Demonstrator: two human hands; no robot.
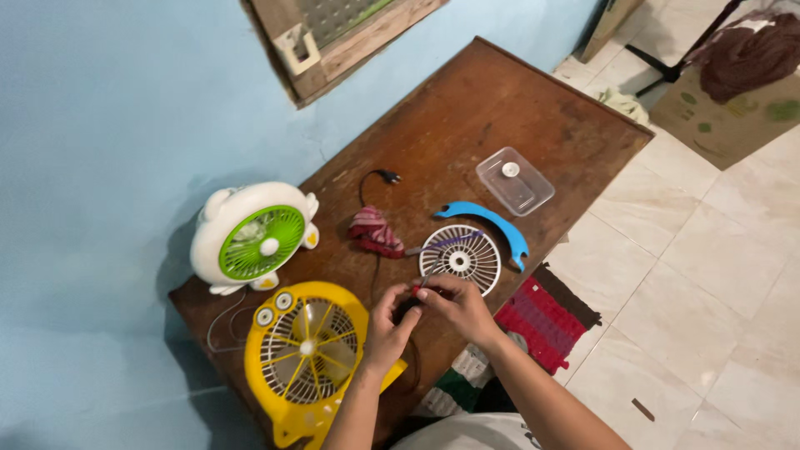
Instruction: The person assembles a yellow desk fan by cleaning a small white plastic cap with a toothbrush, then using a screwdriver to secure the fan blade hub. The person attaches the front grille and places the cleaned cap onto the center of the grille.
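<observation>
A brown wooden table (500,108) is set against a light blue wall (108,108). A wood-framed window (342,37) is seen above it, and the floor (708,275) is laid with pale tiles.

place: likely home | tiled floor (667,275) | wooden table (500,108) | woven mat (546,321)

Two small fans (250,237) (304,354), one white grille (460,258), one clear container (515,181), one cloth (375,232)

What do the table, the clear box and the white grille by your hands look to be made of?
Table: seemingly wood, a worn brown top with scuffs and dull patches.
Clear box: likely thin transparent plastic; the tabletop shows through it.
White grille: probably moulded plastic, matte, with thin radial ribs, though painted metal cannot be ruled out.
</observation>
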